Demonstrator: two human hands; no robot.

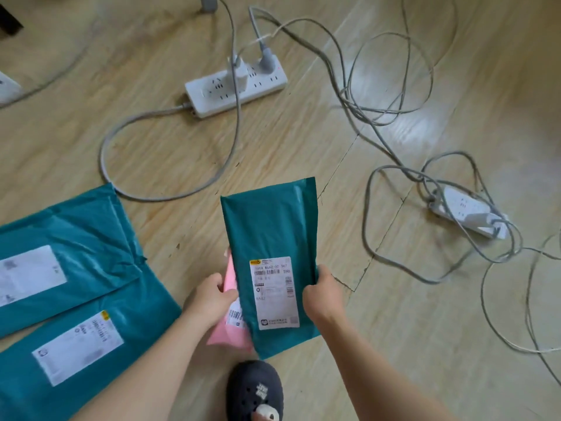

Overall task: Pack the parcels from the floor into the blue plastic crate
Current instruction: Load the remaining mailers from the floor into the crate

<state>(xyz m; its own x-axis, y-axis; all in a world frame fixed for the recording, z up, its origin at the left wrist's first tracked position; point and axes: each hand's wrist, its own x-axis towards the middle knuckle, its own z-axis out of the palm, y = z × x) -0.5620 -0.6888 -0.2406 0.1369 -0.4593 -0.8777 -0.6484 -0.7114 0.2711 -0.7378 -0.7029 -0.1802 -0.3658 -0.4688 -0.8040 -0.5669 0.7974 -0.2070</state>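
Two bare forearms reach forward from the bottom edge, and between them, nearest of all, sits a dark slipper on the wooden floor. Just beyond the slipper, the left hand curls its fingers round the edge of a pink parcel, whose lower end pokes out below that hand. The right hand grips the right edge of a teal parcel, fingers curled round it. This teal parcel runs lengthwise between the two hands with its white label facing up. It overlaps the pink parcel and covers that one's right side.

Left of the left hand, two more teal parcels lie flat on the floor, each with a white label. The nearer parcel is by the left forearm and the farther parcel is just beyond it, their edges touching or overlapping.

Well beyond the right hand and off to its right, a white power strip lies in a tangle of grey cables. Farther still, ahead of both hands, a longer power strip has a white charger and a grey plug in it. Its thick cord loops toward the farther parcel.
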